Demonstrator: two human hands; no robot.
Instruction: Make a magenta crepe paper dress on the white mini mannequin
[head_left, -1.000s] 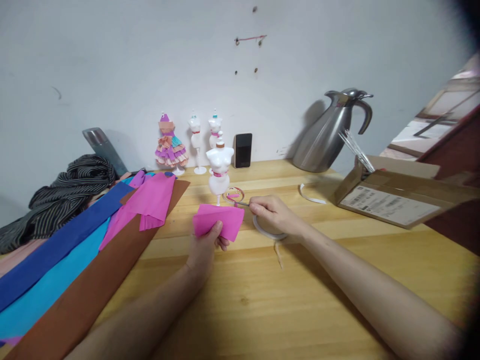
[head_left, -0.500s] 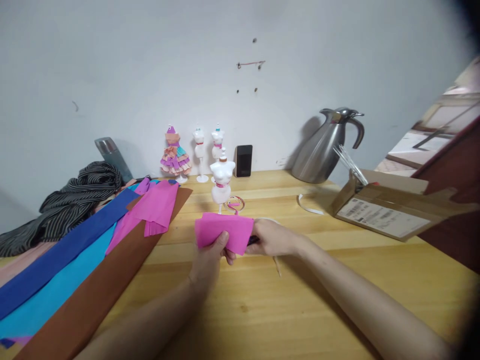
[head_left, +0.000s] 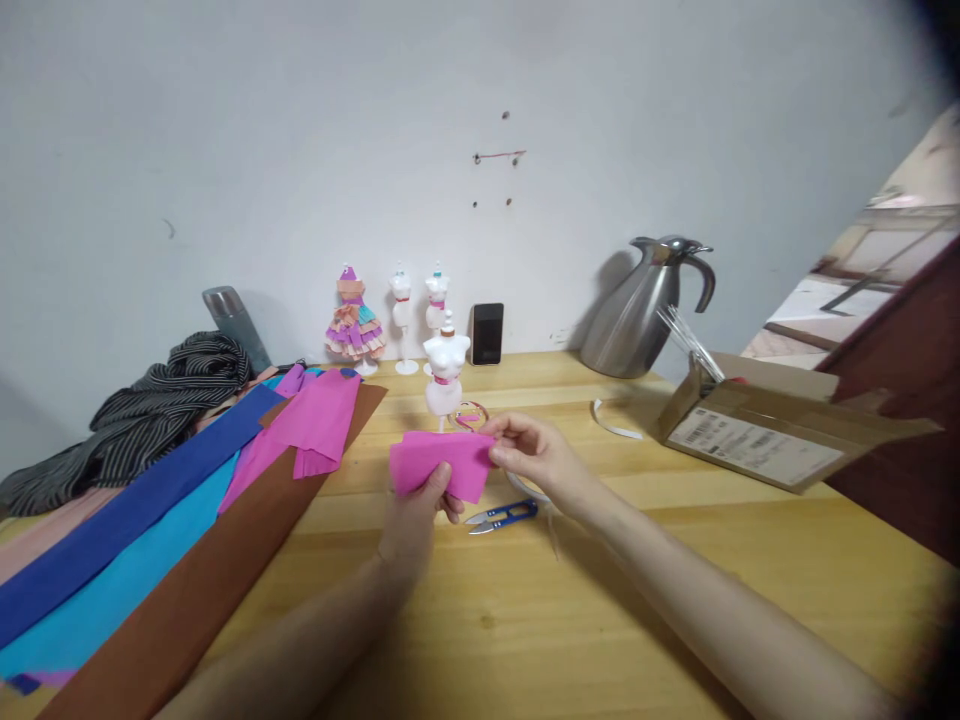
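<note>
A folded sheet of pink crepe paper (head_left: 442, 462) is held up over the table, just in front of a small white dress form (head_left: 446, 360). My left hand (head_left: 421, 505) grips its lower edge, thumb on the near face and fingers behind. At the sheet's upper right corner, my right hand (head_left: 536, 455) pinches the edge between thumb and fingertips. Blue-handled thread snips (head_left: 504, 516) lie on the wood below my right hand. A pink-and-white ring-shaped item (head_left: 471, 412) rests behind the paper, partly hidden.
Strips of brown (head_left: 202, 560), blue and pink crepe paper cover the left side beside a striped cloth (head_left: 169, 385). Along the wall stand a ruffled paper dress (head_left: 354, 325), two more forms, a phone (head_left: 487, 334) and a steel jug (head_left: 637, 310). An open cardboard box (head_left: 765, 430) sits right.
My right hand has let go of the snips, which now lie on the table, and has taken the paper's right corner. My left hand keeps its hold. The view has tilted up slightly.
</note>
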